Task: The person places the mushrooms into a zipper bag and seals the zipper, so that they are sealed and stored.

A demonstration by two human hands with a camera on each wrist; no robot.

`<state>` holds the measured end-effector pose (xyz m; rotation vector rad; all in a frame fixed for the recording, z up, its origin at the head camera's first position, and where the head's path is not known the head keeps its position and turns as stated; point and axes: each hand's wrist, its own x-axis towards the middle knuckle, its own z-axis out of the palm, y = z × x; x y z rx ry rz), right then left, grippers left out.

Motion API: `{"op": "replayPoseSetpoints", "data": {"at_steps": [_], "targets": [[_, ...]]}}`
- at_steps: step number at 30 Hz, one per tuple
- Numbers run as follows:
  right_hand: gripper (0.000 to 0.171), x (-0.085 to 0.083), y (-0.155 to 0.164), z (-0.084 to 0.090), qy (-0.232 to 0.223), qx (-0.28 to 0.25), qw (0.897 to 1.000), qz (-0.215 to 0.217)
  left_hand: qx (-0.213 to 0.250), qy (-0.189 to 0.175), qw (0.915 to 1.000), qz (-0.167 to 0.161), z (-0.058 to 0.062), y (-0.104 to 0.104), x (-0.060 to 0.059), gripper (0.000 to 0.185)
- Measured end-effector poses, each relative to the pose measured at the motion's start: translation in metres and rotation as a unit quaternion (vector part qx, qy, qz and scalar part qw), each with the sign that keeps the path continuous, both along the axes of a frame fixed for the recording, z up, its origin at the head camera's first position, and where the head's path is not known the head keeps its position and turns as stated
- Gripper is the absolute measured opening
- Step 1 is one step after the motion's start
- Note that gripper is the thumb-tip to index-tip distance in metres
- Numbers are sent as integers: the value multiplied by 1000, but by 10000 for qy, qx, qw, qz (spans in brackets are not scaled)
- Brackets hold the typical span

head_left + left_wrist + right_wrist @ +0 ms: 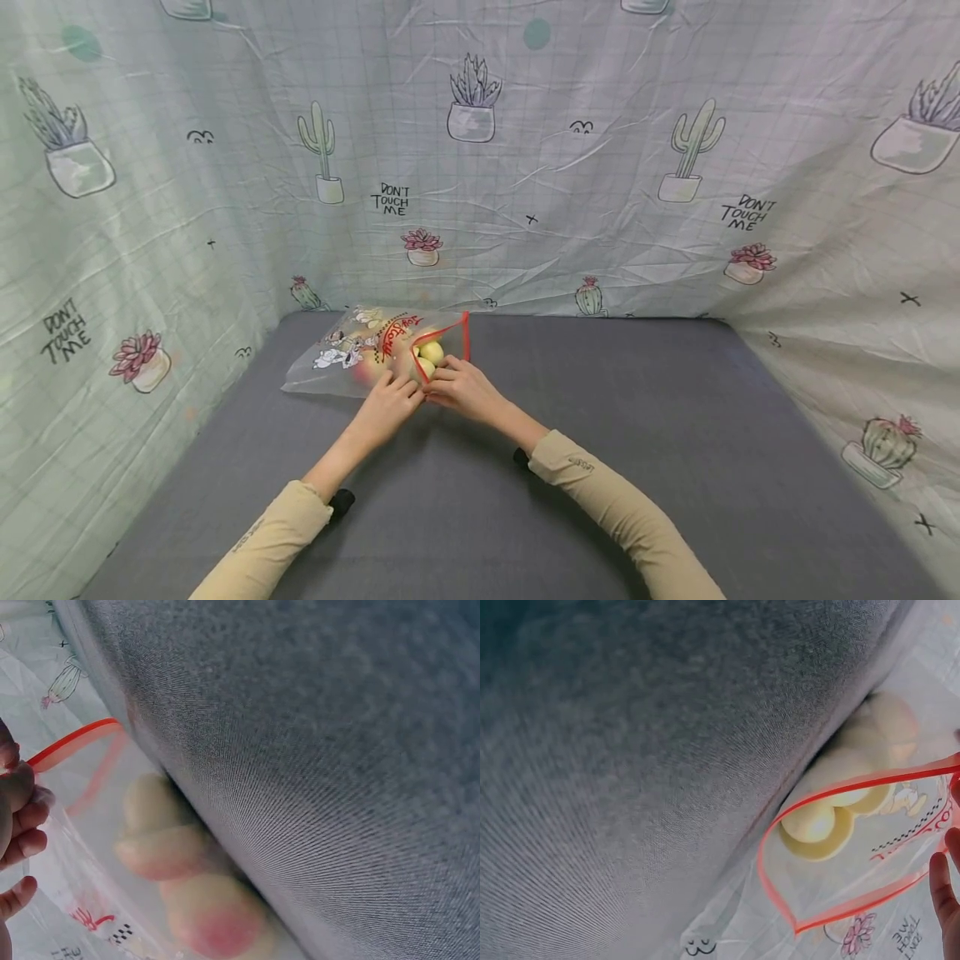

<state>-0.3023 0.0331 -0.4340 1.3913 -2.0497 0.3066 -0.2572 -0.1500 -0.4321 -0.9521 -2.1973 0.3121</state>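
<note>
We work on a grey worktop (600, 433) walled at nine, twelve and three o'clock by a cactus-print cloth (600, 167), and the clear printed zip bag (352, 350) lies flat towards eleven o'clock of its middle, its red-edged mouth (450, 346) gaping towards three o'clock. Inside we see pale yellow fruits (429, 354) near the mouth, with a pink-blushed one (217, 926) deeper in, all lying against the worktop. Our left hand (390, 404) pinches the near lip of the bag at about six o'clock of the mouth, fingers (26, 814) curled on the film beside the red strip (71, 742); our right hand (465, 387) meets it from four o'clock, fingertips (941, 881) on the same strip, and it seems to pinch too, though the exact grip is half hidden. To do this step well, we judge that we should keep the fruits pushed well back from the mouth, hold both lips level so the red tracks line up, and work along the strip from one corner, letting the trapped air out as we go so the thin film neither creases nor slips.
</note>
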Motion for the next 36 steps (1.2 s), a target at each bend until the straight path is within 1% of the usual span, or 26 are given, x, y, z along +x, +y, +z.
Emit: {"op": "replayPoseSetpoints", "data": {"at_steps": [4, 6, 9, 13, 16, 19, 22, 27, 29, 32, 36], "targets": [[14, -2, -2, 1, 177, 30, 9998, 41, 218, -187, 9995, -89, 2, -2, -1, 4], [14, -3, -3, 2, 291, 60, 9995, 63, 340, -220, 9990, -170, 3, -4, -1, 6], [13, -2, -4, 4, 458, 124, 9988, 112, 475, -160, 9980, -378, 2, -7, -3, 11], [13, -1, -5, 5, 480, 171, 9986, 152, 625, -3, 9956, -691, -1, -8, -5, 14], [12, -2, -4, 5, 458, 187, 9987, 105, 709, 58, 9939, -844, -3, -8, -5, 14], [11, -3, -2, 4, 477, 174, 9987, 68, 740, 111, 9930, -917, -3, -7, -5, 12], [11, -6, -1, 2, 468, 108, 9988, 65, 699, 160, 9934, -898, -2, -7, -4, 10], [13, -9, 0, -1, 457, 106, 9989, 40, 530, 140, 9962, -681, -2, -7, -1, 9], [12, -9, 0, -2, 468, 160, 9988, -26, 546, 96, 9968, -581, -2, -7, -1, 9], [12, -8, 0, -3, 517, 198, 9984, -101, 693, 58, 9964, -488, -3, -6, -2, 12], [13, -6, 0, -4, 493, 124, 9987, -31, 811, 71, 9960, -356, -4, -3, -1, 15]]}}
